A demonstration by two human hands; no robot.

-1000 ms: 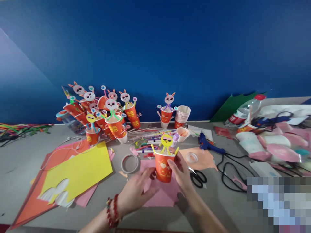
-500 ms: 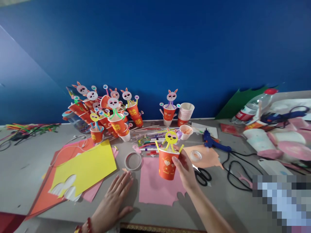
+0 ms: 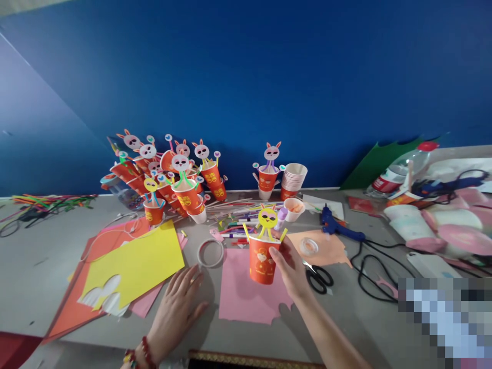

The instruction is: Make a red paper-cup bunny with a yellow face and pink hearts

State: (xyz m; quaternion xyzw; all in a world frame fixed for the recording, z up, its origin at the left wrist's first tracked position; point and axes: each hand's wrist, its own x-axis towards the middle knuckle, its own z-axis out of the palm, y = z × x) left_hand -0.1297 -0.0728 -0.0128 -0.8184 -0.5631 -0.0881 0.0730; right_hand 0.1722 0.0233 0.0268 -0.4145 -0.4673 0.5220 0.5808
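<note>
My right hand (image 3: 289, 264) grips a red paper cup (image 3: 263, 261) from its right side, holding it upright over a pink paper sheet (image 3: 240, 302). Out of the cup rises a yellow rabbit face (image 3: 268, 218) on yellow strips, with a strip sticking up at either side. My left hand (image 3: 181, 294) lies palm down on the grey table, fingers stretched, between the yellow paper (image 3: 134, 261) and the pink sheet. Just above its fingertips is a roll of tape (image 3: 210, 253). Black-handled scissors (image 3: 319, 279) lie right of my right wrist.
Several finished rabbit cups (image 3: 186, 192) crowd the back left, and one more rabbit cup (image 3: 268, 179) stands beside stacked cups (image 3: 294, 179). Pens and sticks (image 3: 238, 223) are strewn behind the held cup. A blue glue gun (image 3: 338, 224) with a black cord and a bottle (image 3: 403, 169) are at right.
The held cup has shifted slightly left with my right hand. My left hand has drawn back a little to the left, its fingers slightly more curved.
</note>
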